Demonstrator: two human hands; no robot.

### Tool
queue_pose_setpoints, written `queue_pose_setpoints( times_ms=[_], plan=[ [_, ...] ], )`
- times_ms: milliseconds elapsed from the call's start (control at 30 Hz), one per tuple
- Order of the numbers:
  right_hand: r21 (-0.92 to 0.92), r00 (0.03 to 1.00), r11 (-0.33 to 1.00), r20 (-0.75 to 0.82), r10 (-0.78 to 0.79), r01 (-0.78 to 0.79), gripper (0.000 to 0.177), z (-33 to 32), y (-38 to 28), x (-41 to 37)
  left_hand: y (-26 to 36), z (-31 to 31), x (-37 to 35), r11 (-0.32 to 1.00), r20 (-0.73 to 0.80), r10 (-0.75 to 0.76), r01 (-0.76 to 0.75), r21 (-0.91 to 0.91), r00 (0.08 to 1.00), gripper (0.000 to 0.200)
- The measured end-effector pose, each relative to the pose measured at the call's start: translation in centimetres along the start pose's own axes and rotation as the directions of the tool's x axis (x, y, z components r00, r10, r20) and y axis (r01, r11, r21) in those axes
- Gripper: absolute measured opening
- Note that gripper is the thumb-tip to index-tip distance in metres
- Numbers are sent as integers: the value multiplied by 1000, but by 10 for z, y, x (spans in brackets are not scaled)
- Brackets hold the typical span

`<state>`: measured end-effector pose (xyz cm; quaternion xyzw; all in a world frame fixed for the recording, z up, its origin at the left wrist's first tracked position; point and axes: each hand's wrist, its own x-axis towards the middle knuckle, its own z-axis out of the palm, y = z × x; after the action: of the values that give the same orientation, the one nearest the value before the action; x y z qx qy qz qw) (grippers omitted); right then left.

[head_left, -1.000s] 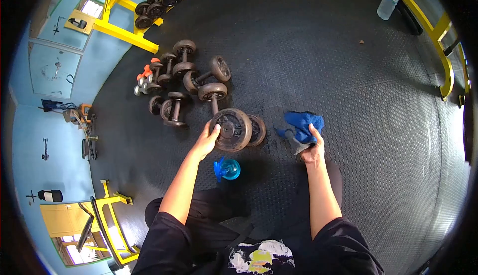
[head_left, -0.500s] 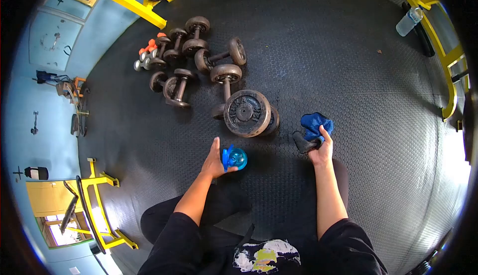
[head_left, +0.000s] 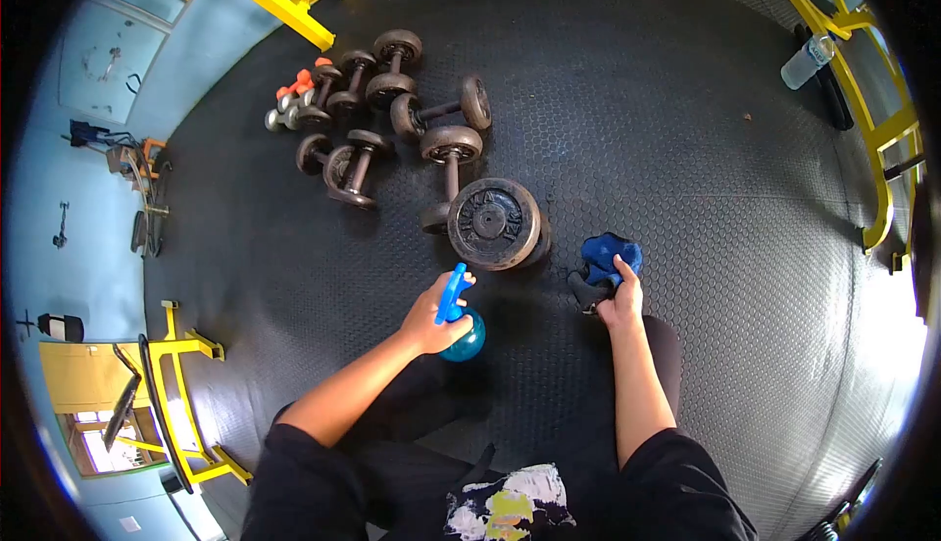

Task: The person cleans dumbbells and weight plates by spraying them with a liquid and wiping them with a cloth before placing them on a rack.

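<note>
My left hand (head_left: 431,320) is closed on the blue top of a translucent teal bottle (head_left: 465,338), low in front of the dumbbells. The round body of the bottle shows below my fingers. On the right, my right hand (head_left: 624,298) grips a crumpled blue and black cloth (head_left: 610,255), which hangs over to the left of my fingers. Between and beyond my hands stands a large dumbbell (head_left: 492,224) with its round plate facing up.
Several dark dumbbells (head_left: 361,164) lie on the black rubber floor (head_left: 627,129) at upper left. A clear bottle (head_left: 808,61) is beside a yellow frame (head_left: 882,139) on the right. Another yellow frame (head_left: 181,394) is at lower left.
My left hand has shifted its hold to the bottle's blue top, which now points upward. My right hand and the cloth have moved slightly left and down.
</note>
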<state>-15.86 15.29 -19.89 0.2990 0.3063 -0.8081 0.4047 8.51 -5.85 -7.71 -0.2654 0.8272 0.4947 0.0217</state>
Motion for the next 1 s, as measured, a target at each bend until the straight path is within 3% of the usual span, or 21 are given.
queue_pose_setpoints(
  times_ms=[67, 133, 167, 267, 300, 433, 600, 633, 867, 900, 933, 1000],
  plan=[
    [-38, 1000, 999, -17, 1, -2, 32, -1, 2, 4, 35, -22, -12, 999, 32, 42, -42, 26, 999, 74],
    [-23, 1000, 1000, 20, 7, -7, 31, -1, 0, 3, 73, -39, -19, 992, 154, -111, 100, 79, 982, 75],
    [-26, 999, 1000, 50, 9, -7, 30, -1, -2, 3, 80, -43, -21, 987, 109, -116, 102, 127, 987, 50],
    [-12, 1000, 1000, 24, -19, 19, 31, -9, -7, 10, 82, -40, -18, 962, 20, -40, 34, 270, 999, 37],
    [-12, 999, 1000, 22, -28, 28, 31, -10, -9, 11, 87, -40, -16, 968, 56, -129, 113, 224, 990, 25],
    [-39, 999, 999, -32, -37, 36, 31, -11, -10, 12, 72, -29, -8, 890, 45, -282, 244, 384, 958, 22],
    [-48, 998, 998, -32, -50, 48, 31, -10, -8, 9, 41, -20, -8, 960, -40, -42, 51, 274, 998, 46],
    [-52, 998, 998, -33, -47, 46, 31, -10, -9, 9, 33, -23, -7, 970, 24, -74, 66, 233, 997, 64],
    [18, 998, 999, 35, 50, -50, 34, -5, -12, 1, -41, -26, 5, 948, 96, -93, 59, 314, 991, 80],
    [41, 994, 995, 74, 85, -88, 34, -5, -15, 4, -48, -22, 10, 941, 55, -89, 66, 331, 995, 81],
    [38, 999, 999, 2, 36, -36, 33, -3, -13, 3, -59, -14, 17, 941, 59, -67, 44, 336, 996, 81],
    [27, 988, 999, 151, 21, -25, 33, -8, -11, 4, -85, 4, 24, 949, -140, -46, 87, 302, 989, 82]
  ],
)
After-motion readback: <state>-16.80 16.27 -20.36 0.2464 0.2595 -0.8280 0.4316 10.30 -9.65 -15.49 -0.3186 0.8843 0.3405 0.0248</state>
